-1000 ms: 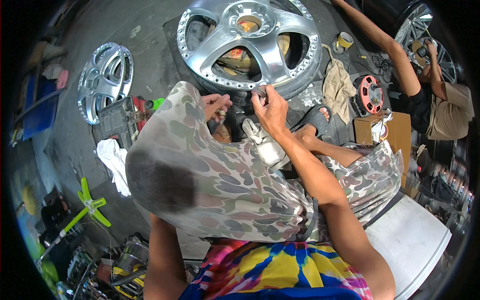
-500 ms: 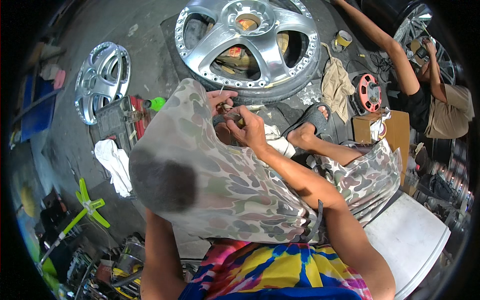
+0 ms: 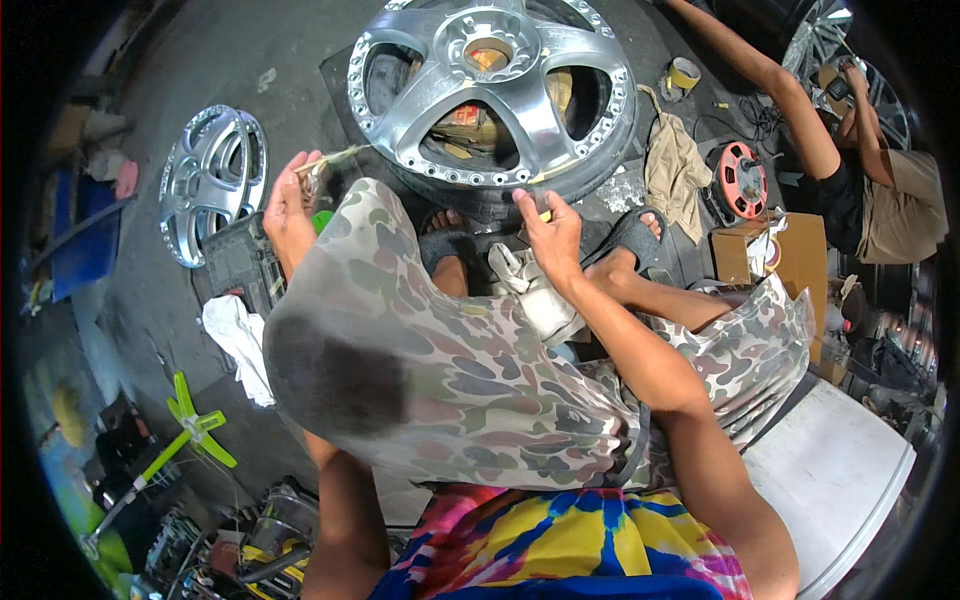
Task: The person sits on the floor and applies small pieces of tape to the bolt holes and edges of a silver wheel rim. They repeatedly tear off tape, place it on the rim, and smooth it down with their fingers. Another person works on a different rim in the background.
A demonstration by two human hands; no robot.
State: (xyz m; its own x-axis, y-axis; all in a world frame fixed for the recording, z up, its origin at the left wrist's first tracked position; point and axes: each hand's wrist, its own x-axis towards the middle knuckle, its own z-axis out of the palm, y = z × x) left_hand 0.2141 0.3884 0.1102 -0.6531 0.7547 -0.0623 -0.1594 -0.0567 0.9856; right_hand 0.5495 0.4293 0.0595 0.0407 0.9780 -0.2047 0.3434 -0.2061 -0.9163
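- Two bare hands of the wearer: the left hand (image 3: 290,215) has thumb and fingertips pinched together on one thin pale strip (image 3: 345,154); the right hand (image 3: 552,235) has its fingers curled in, one small yellow piece (image 3: 546,216) showing between them, its kind too small to tell
- The strip is above the left knee, left of the large wheel face (image 3: 535,110); its long axis runs nearly level, rising slightly rightward, free end toward the rim; it looks wispy
- The right fingertips are close to the rim's lower edge; whether they touch I cannot tell
- One large wheel face, smooth silver metal, wide spokes, small round holes along the rim, lies hub upward over one dull black rubber tyre (image 3: 600,180)
- What look like two silver wheel faces (image 3: 180,190) overlap at left, tilted on edge
- Two dark grey sandals (image 3: 640,243), on the wearer's feet
- One crumpled beige cloth (image 3: 675,170), one round red reel (image 3: 725,190) and one brown cardboard box (image 3: 805,260) on the right
- Camouflage fabric (image 3: 480,400), softly creased, covers the lap
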